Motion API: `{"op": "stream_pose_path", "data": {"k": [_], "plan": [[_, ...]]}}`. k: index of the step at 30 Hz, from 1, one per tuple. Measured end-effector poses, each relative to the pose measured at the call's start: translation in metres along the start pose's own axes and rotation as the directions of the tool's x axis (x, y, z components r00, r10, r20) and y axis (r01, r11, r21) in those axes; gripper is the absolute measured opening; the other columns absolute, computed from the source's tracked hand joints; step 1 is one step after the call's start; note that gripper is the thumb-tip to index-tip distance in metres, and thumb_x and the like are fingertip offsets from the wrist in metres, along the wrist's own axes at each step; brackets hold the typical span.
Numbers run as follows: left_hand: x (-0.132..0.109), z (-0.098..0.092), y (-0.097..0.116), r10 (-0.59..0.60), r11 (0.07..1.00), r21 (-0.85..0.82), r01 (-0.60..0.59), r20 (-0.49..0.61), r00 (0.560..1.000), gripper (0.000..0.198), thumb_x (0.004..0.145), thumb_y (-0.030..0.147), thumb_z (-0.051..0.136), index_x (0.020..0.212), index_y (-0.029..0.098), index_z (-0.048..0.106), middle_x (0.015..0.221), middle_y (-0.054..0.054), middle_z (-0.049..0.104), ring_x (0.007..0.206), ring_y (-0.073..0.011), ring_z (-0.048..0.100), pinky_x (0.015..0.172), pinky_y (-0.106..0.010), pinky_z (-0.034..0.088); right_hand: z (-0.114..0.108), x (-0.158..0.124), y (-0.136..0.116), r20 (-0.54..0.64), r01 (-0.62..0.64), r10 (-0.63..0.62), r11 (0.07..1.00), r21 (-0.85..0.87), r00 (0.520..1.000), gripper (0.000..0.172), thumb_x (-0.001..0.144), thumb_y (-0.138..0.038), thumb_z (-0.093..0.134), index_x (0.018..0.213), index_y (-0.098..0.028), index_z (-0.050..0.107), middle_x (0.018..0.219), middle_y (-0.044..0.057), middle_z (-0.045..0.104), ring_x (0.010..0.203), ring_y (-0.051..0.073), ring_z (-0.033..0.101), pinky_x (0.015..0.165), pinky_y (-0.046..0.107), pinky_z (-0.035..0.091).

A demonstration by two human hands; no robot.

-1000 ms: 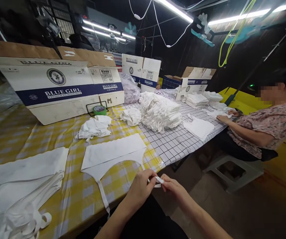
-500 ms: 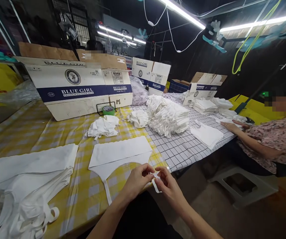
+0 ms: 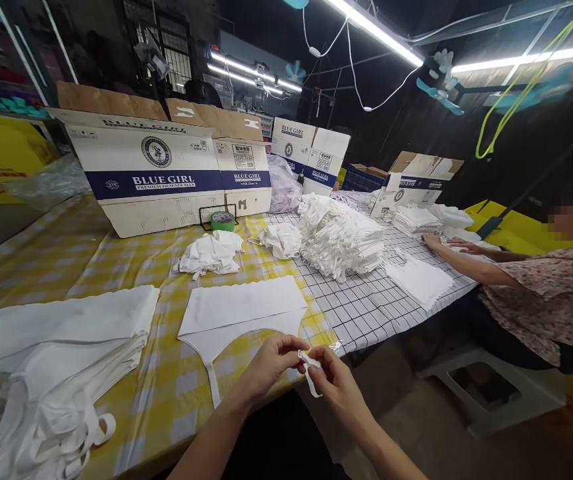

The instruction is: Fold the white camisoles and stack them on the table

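Two hands, bottom centre: from my remote view, left hand (image 3: pixel 271 363) and right hand (image 3: pixel 339 380) pinch a white strap (image 3: pixel 309 361) narrowly, close together, likely for fine control of its short end.
White camisole, just left of centre: flat on the table (image 3: pixel 154 380), its body (image 3: pixel 244 303) above the hands, one strap toward the near edge, presumably for easy reach.
Strap join: hidden by fingers; I cannot tell.
Camisole stack (image 3: pixel 66 320), lower left: edges roughly aligned, probably for easy lifting.
Green tape roll (image 3: pixel 222 221): by the carton (image 3: pixel 166 183), apparently out of the way.
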State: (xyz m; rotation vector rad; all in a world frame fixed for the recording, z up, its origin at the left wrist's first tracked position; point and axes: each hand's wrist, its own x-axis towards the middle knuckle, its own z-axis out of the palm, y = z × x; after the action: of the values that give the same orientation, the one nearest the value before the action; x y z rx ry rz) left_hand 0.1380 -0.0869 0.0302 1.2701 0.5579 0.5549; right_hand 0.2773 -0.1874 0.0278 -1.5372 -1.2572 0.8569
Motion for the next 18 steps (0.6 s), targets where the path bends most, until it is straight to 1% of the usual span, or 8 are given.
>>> {"op": "stream_pose_path", "data": {"k": [2, 4, 6, 8, 10, 12, 15, 18], "plan": [[0.000, 0.000, -0.005, -0.030, 0.996, -0.083, 0.030, -0.006, 1.000, 0.024, 0.073, 0.023, 0.058, 0.095, 0.013, 0.062, 0.078, -0.003, 0.062, 0.070, -0.0148, 0.060, 0.075, -0.032, 0.047, 0.001, 0.002, 0.002, -0.006, 0.008, -0.008, 0.999, -0.033, 1.000, 0.019, 0.087, -0.035, 0.045, 0.083, -0.019, 0.054, 0.067, -0.003, 0.046, 0.058, 0.010, 0.040, 0.053, 0.022, 0.033], [0.000, -0.001, -0.008, -0.055, 0.987, -0.149, 0.056, 0.013, 0.998, 0.025, 0.076, 0.028, 0.055, 0.097, 0.013, 0.060, 0.079, -0.004, 0.061, 0.070, -0.0152, 0.061, 0.076, -0.034, 0.047, 0.001, 0.005, 0.003, -0.022, 0.023, -0.025, 0.997, -0.078, 0.999, 0.024, 0.088, -0.035, 0.042, 0.077, -0.018, 0.054, 0.065, -0.003, 0.046, 0.057, 0.010, 0.040, 0.053, 0.022, 0.032], [-0.001, -0.002, -0.009, -0.068, 0.983, -0.168, 0.070, 0.021, 0.998, 0.027, 0.079, 0.032, 0.051, 0.097, 0.013, 0.060, 0.078, -0.004, 0.060, 0.068, -0.0149, 0.061, 0.075, -0.034, 0.048, 0.002, 0.007, 0.004, -0.034, 0.042, -0.047, 0.990, -0.131, 0.998, 0.023, 0.088, -0.033, 0.041, 0.077, -0.018, 0.055, 0.064, -0.003, 0.047, 0.058, 0.011, 0.041, 0.054, 0.022, 0.032], [-0.002, -0.004, -0.007, -0.044, 0.990, -0.135, 0.047, 0.021, 0.999, 0.029, 0.077, 0.030, 0.054, 0.101, 0.015, 0.059, 0.078, -0.003, 0.060, 0.068, -0.0137, 0.060, 0.075, -0.032, 0.047, 0.003, 0.008, 0.004, -0.040, 0.061, -0.070, 0.980, -0.190, 0.997, 0.021, 0.087, -0.029, 0.041, 0.079, -0.018, 0.056, 0.064, -0.002, 0.049, 0.058, 0.011, 0.042, 0.055, 0.022, 0.032], [-0.003, -0.004, -0.003, 0.019, 0.999, -0.028, -0.018, 0.003, 1.000, 0.032, 0.073, 0.024, 0.058, 0.105, 0.017, 0.058, 0.080, -0.001, 0.060, 0.070, -0.0129, 0.059, 0.074, -0.029, 0.046, 0.004, 0.010, 0.002, -0.037, 0.070, -0.081, 0.968, -0.242, 0.996, 0.020, 0.087, -0.026, 0.040, 0.079, -0.017, 0.057, 0.064, -0.001, 0.052, 0.059, 0.012, 0.044, 0.056, 0.022, 0.032], [-0.005, -0.003, 0.000, 0.093, 0.984, 0.156, -0.088, -0.024, 0.995, 0.031, 0.072, 0.019, 0.057, 0.102, 0.019, 0.061, 0.081, -0.002, 0.062, 0.074, -0.0134, 0.058, 0.072, -0.026, 0.045, 0.004, 0.012, 0.000, -0.012, 0.071, -0.077, 0.960, -0.269, 0.997, 0.022, 0.086, -0.025, 0.039, 0.079, -0.017, 0.057, 0.066, 0.000, 0.054, 0.061, 0.013, 0.046, 0.057, 0.022, 0.033], [-0.006, 0.000, 0.003, 0.185, 0.899, 0.411, -0.154, -0.037, 0.982, 0.026, 0.071, 0.017, 0.054, 0.095, 0.019, 0.065, 0.080, -0.002, 0.065, 0.075, -0.0146, 0.057, 0.071, -0.025, 0.044, 0.004, 0.016, 0.001, 0.037, 0.051, -0.042, 0.960, -0.276, 0.998, 0.023, 0.085, -0.026, 0.038, 0.079, -0.017, 0.057, 0.067, 0.001, 0.056, 0.062, 0.014, 0.047, 0.057, 0.023, 0.034], [-0.007, 0.003, 0.001, 0.254, 0.832, 0.515, -0.207, -0.022, 0.967, 0.027, 0.071, 0.016, 0.054, 0.096, 0.021, 0.065, 0.081, -0.001, 0.066, 0.074, -0.0140, 0.058, 0.070, -0.024, 0.044, 0.004, 0.022, 0.006, 0.068, 0.009, 0.010, 0.962, -0.272, 0.998, 0.025, 0.085, -0.028, 0.038, 0.069, -0.017, 0.054, 0.061, -0.001, 0.050, 0.058, 0.012, 0.043, 0.054, 0.022, 0.032]]}}
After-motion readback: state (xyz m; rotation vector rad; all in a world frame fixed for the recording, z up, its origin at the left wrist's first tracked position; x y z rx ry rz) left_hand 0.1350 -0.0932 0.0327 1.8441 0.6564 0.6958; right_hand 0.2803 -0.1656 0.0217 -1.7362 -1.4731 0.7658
